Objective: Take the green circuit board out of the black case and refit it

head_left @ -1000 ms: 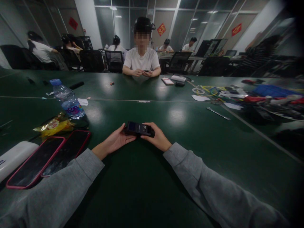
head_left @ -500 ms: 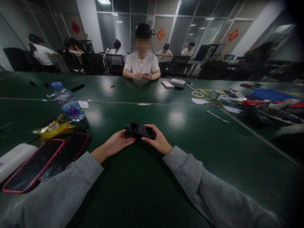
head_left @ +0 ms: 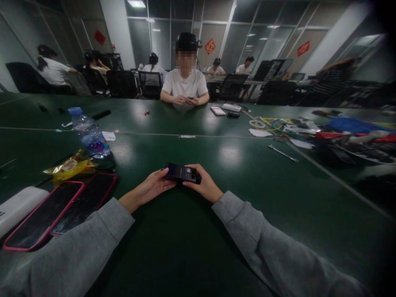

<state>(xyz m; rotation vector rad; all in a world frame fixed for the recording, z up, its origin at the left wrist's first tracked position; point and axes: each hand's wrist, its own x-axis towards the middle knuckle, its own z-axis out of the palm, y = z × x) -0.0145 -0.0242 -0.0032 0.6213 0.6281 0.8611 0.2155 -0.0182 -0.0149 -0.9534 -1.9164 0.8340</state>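
A small black device (head_left: 182, 172) with a lit little screen is held just above the dark green table (head_left: 192, 239), in front of me. My left hand (head_left: 151, 186) grips its left end with fingers curled under it. My right hand (head_left: 204, 184) grips its right end, thumb on top. Both arms wear grey sleeves and rest on the table.
At my left lie two red-cased phones (head_left: 62, 206), a white box (head_left: 17, 206), a yellow snack bag (head_left: 70, 166) and a water bottle (head_left: 89, 133). A wrench (head_left: 283, 153) and a heap of cables and tools (head_left: 334, 130) lie at the right. A person (head_left: 185, 78) sits opposite; others sit behind.
The device has tilted a little, so its screen faces me more. The camera view rose slightly since the earliest frame; both hands keep their grip.
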